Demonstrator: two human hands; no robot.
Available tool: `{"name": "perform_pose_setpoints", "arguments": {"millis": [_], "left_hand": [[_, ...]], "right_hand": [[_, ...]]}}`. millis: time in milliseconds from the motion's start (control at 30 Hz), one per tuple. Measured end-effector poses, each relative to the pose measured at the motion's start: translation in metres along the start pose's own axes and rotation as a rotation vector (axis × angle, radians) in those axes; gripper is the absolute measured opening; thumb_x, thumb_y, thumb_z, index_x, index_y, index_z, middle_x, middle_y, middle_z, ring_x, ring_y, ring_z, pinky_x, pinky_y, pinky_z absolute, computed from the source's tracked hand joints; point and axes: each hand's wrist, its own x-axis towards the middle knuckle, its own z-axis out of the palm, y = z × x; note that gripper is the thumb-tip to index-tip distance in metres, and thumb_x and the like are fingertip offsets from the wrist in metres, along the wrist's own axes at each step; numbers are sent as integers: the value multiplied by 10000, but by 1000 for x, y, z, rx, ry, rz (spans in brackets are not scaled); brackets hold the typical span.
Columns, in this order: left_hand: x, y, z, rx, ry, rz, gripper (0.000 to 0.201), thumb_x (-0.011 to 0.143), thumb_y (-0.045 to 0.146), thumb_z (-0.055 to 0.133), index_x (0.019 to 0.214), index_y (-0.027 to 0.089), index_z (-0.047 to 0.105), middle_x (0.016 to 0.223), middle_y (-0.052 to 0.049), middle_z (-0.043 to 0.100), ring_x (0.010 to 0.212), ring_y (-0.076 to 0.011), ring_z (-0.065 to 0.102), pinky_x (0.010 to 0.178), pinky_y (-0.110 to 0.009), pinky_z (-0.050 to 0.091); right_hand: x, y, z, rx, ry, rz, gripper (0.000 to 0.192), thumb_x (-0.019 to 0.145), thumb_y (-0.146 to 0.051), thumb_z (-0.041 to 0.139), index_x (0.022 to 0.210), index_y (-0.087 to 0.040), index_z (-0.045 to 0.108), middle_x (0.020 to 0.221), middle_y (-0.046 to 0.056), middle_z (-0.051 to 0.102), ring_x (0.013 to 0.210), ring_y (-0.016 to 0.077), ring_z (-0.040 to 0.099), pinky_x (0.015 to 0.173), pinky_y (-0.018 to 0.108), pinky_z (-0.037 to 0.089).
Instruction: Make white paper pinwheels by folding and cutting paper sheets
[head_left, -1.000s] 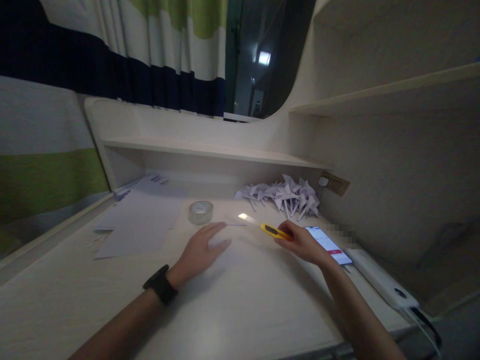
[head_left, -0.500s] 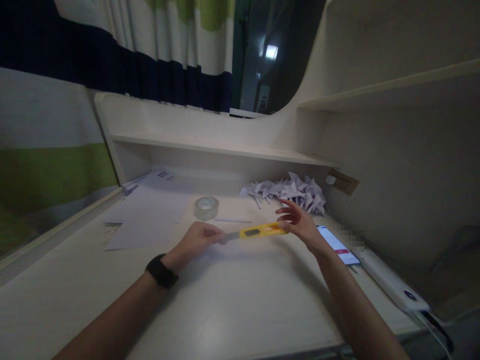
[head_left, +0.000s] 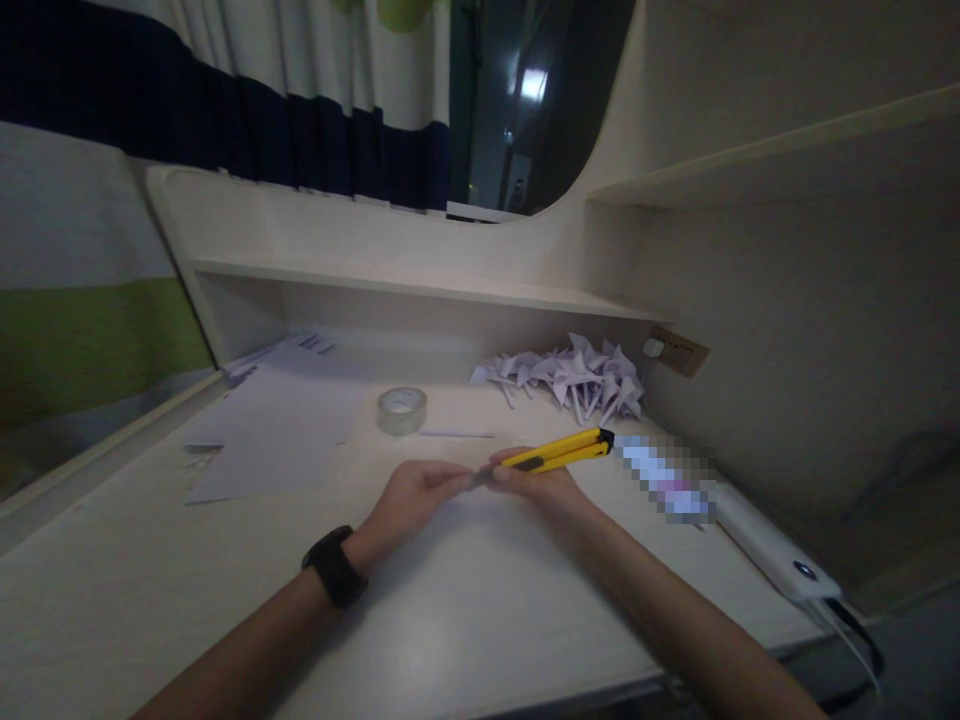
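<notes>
A yellow box cutter (head_left: 566, 450) with a black end cap is held in the air above the desk, between my two hands. My left hand (head_left: 409, 505), with a black band on its wrist, pinches the blade end. My right hand (head_left: 544, 497) grips the front part of the handle near the dark slider, and its fingertips come close to the left ones. How far the blade sticks out is hard to make out. Behind the hands lie a clear tape roll (head_left: 401, 423) and a thin white paper stick (head_left: 457, 434).
White paper sheets (head_left: 277, 430) lie at the left of the desk. A pile of folded paper pinwheels (head_left: 581, 378) sits under the shelf (head_left: 420, 286). On the right are a blurred-out phone (head_left: 664, 480), a long white device (head_left: 780, 550) with cables, and a wall socket (head_left: 679, 352).
My right hand has moved left from the box cutter's rear end to its front, beside my left fingers. The cutter's rear end now tilts up to the right.
</notes>
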Motion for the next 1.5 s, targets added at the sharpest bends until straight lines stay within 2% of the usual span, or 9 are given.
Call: {"name": "perform_pose_setpoints", "arguments": {"millis": [100, 233, 333, 467, 600, 867, 967, 1133, 1500], "left_hand": [[-5, -6, 7, 177, 24, 64, 395, 914, 447, 491, 1155, 190, 668, 1140, -70, 699, 1007, -247, 647, 891, -369, 478], [-12, -14, 15, 508, -128, 333, 339, 972, 371, 408, 1117, 216, 673, 1166, -63, 680, 1100, -249, 590, 984, -413, 412], [-14, -18, 19, 588, -195, 460, 319, 981, 334, 403, 1184, 242, 632, 1273, -41, 619, 1207, -234, 512, 1050, -416, 353], [-14, -23, 19, 609, -211, 456, 341, 992, 330, 375, 1237, 262, 602, 1302, -28, 602, 1203, -222, 515, 1048, -418, 360], [-14, -23, 18, 612, -210, 447, 345, 990, 327, 374, 1242, 274, 604, 1305, -21, 601, 1210, -231, 508, 1050, -433, 355], [-15, -19, 18, 612, -226, 460, 344, 995, 321, 371, 1262, 293, 586, 1337, -4, 576, 1218, -215, 499, 1058, -398, 336], [-15, -21, 18, 600, -232, 455, 342, 994, 321, 376, 1261, 300, 588, 1335, 7, 579, 1222, -221, 498, 1055, -403, 337], [-15, -23, 18, 585, -231, 432, 347, 988, 316, 391, 1286, 313, 569, 1308, 23, 602, 1236, -240, 491, 1052, -426, 338], [-15, -22, 19, 665, -204, 477, 320, 984, 296, 419, 1253, 272, 590, 1278, 16, 625, 1209, -229, 522, 1023, -427, 398]], "right_hand": [[-7, -6, -20, -66, 71, -26, 341, 548, -309, 870, 821, -172, 720, 837, 49, 726, 759, 192, 673, 776, 360, 565], [-14, -2, -39, -28, 146, 1, 349, 526, -291, 881, 812, -180, 716, 865, 43, 726, 779, 184, 664, 770, 332, 556], [-17, 9, -42, 2, 139, 21, 354, 515, -274, 889, 812, -187, 715, 867, 35, 724, 769, 167, 653, 766, 310, 541], [-17, 17, -41, -2, 198, -3, 361, 503, -296, 894, 792, -187, 706, 821, 26, 711, 751, 173, 646, 753, 324, 541], [-19, 13, -40, -25, 269, -56, 326, 570, -357, 859, 778, -185, 677, 785, 28, 696, 752, 188, 650, 710, 323, 554], [-21, 16, -43, -201, 192, -89, 287, 649, -418, 801, 796, -203, 680, 750, 19, 677, 691, 184, 646, 681, 325, 552], [-22, 18, -47, -303, 154, -111, 290, 653, -398, 805, 828, -200, 686, 805, 38, 696, 730, 190, 646, 705, 318, 536], [-24, 16, -46, -451, 166, -119, 267, 675, -405, 780, 811, -194, 689, 822, 56, 696, 740, 207, 638, 702, 336, 530], [-27, 11, -36, -510, 145, -130, 227, 707, -376, 727, 785, -167, 685, 820, 71, 699, 756, 221, 639, 732, 380, 544]]}}
